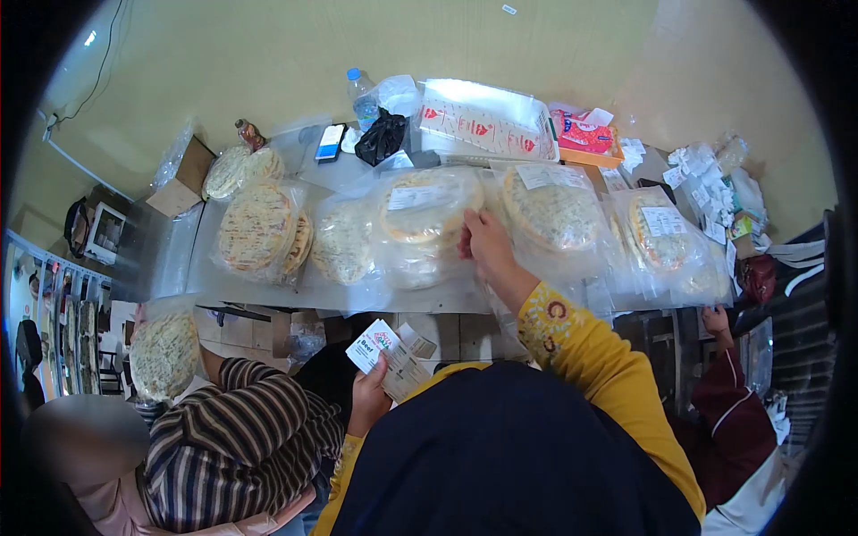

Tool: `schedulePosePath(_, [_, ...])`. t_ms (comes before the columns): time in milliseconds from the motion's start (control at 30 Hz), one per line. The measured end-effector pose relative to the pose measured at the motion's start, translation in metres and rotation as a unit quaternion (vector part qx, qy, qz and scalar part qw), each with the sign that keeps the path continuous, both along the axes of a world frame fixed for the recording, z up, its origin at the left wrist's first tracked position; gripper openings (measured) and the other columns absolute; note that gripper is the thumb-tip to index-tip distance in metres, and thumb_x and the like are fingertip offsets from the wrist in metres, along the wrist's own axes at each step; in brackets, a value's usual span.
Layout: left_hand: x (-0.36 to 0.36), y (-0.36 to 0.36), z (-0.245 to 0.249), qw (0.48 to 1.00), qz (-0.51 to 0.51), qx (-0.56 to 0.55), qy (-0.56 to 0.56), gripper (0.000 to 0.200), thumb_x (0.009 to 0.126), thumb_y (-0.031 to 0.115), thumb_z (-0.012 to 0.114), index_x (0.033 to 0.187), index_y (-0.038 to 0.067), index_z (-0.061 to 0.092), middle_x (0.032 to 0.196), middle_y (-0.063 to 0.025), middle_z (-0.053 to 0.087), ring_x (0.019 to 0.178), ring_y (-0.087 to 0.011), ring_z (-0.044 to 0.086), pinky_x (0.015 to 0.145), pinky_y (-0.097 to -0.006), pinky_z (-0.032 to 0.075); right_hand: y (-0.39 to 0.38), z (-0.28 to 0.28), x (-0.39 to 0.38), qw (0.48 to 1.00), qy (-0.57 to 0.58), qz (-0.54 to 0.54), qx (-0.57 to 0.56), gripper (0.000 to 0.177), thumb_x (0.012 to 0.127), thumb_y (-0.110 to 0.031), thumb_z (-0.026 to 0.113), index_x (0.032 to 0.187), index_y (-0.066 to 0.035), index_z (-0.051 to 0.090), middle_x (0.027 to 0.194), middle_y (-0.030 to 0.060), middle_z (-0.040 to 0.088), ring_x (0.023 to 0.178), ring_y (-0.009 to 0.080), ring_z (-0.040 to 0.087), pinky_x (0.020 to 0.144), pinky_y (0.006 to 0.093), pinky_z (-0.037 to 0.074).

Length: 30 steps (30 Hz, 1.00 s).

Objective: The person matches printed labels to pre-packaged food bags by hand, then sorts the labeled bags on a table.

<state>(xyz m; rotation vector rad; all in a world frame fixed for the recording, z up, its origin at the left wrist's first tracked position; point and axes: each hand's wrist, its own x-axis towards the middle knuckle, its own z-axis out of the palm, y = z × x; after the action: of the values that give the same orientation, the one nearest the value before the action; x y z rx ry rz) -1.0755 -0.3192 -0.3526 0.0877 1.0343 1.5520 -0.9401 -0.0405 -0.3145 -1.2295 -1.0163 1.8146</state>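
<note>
over table [174, 255], right hand [484, 248] pinching round bagged pizza [418, 207], left hand [368, 397] pinching paper labels [386, 355]

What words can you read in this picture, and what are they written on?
"Beef": on the white label in the left hand; its smaller print is too small to read.
Stickers on the bagged pizzas: too blurred to read.
Red print on the clear packet at the back: too blurred to read.
</note>
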Motion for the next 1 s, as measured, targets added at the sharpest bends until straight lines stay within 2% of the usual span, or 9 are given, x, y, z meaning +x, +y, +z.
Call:
schedulePosePath(100, [0.006,0.003,0.001,1.0,0.002,-0.007,-0.007,0.032,0.091,0.02,0.049,0.117,0.001,0.05,0.111,-0.0094,0.057,0.101,-0.0211,0.055,0.09,-0.0363,0.042,0.029,0.052,0.003,0.997,-0.04,0.012,0.066,0.025,0.089,-0.033,0.049,0.084,-0.008,0.049,0.077,0.0048,0.051,0.067,0.0177,0.053,0.056,0.0341,0.047])
schedulePosePath(167, [0.013,0.008,0.005,1.0,0.005,-0.01,0.0,0.032,0.091,0.02,0.05,0.117,0.001,0.05,0.111,-0.0095,0.057,0.101,-0.0213,0.055,0.09,-0.0365,0.042,0.049,0.09,0.017,0.998,0.053,0.027,0.013,0.024,0.088,-0.033,0.051,0.09,-0.009,0.05,0.09,0.0061,0.049,0.079,0.0236,0.052,0.07,0.0399,0.047])
schedulePosePath(233, [0.022,0.015,0.013,1.0,0.011,-0.011,0.02,0.032,0.091,0.021,0.051,0.116,0.001,0.05,0.111,-0.0094,0.057,0.101,-0.0216,0.055,0.09,-0.0368,0.042,0.063,0.132,0.04,0.988,0.147,0.025,-0.038,0.028,0.087,-0.033,0.053,0.091,-0.006,0.051,0.092,0.0073,0.052,0.09,0.0275,0.055,0.078,0.0433,0.048])
schedulePosePath(367, [0.046,0.028,0.042,0.998,0.05,-0.033,0.037,0.031,0.09,0.018,0.052,0.115,0.0,0.05,0.11,-0.0096,0.058,0.1,-0.0226,0.056,0.09,-0.0374,0.042,0.083,0.199,0.146,0.971,0.215,0.097,0.03,0.025,0.089,-0.03,0.051,0.088,-0.005,0.053,0.095,0.0116,0.059,0.091,0.0296,0.058,0.086,0.0468,0.046])
schedulePosePath(433, [0.056,0.033,0.057,0.994,0.067,-0.054,0.061,0.031,0.089,0.016,0.053,0.116,0.001,0.05,0.109,-0.0093,0.058,0.099,-0.0228,0.057,0.089,-0.0378,0.043,0.082,0.24,0.217,0.971,0.196,0.123,0.056,0.02,0.089,-0.023,0.05,0.084,-0.004,0.051,0.087,0.0109,0.057,0.085,0.0296,0.06,0.08,0.0463,0.049])
schedulePosePath(600, [0.075,0.047,0.069,0.995,0.046,-0.028,0.085,0.04,0.087,0.022,0.056,0.12,0.002,0.048,0.11,-0.0097,0.058,0.1,-0.0245,0.056,0.089,-0.0397,0.043,0.065,0.288,0.39,0.971,0.127,-0.097,0.181,0.018,0.09,-0.022,0.049,0.081,-0.007,0.053,0.077,0.003,0.058,0.068,0.0216,0.062,0.067,0.0384,0.054])
schedulePosePath(767, [0.097,0.077,0.085,0.995,0.0,0.067,0.07,0.053,0.087,0.028,0.053,0.13,0.001,0.038,0.127,-0.0113,0.047,0.114,-0.0267,0.047,0.094,-0.0417,0.039,0.066,0.281,0.512,0.936,0.011,-0.239,0.258,0.014,0.09,-0.021,0.05,0.083,-0.009,0.052,0.081,0.0027,0.058,0.073,0.02,0.062,0.067,0.0371,0.053])
schedulePosePath(867, [0.107,0.1,0.095,0.99,-0.032,0.09,0.099,0.05,0.089,0.029,0.047,0.132,0.004,0.038,0.13,-0.0096,0.045,0.117,-0.0256,0.045,0.098,-0.0397,0.035,0.097,0.237,0.573,0.926,-0.026,-0.284,0.247,0.014,0.09,-0.022,0.05,0.091,-0.008,0.052,0.085,0.002,0.058,0.079,0.0201,0.062,0.067,0.0366,0.053])
schedulePosePath(1000, [0.124,0.12,0.104,0.985,-0.044,0.085,0.141,0.052,0.089,0.029,0.048,0.132,0.004,0.036,0.13,-0.0096,0.046,0.117,-0.026,0.045,0.099,-0.0399,0.034,0.119,0.175,0.644,0.924,0.047,-0.305,0.225,0.019,0.091,-0.024,0.046,0.096,-0.007,0.052,0.095,0.0044,0.06,0.087,0.0221,0.061,0.071,0.0366,0.053])
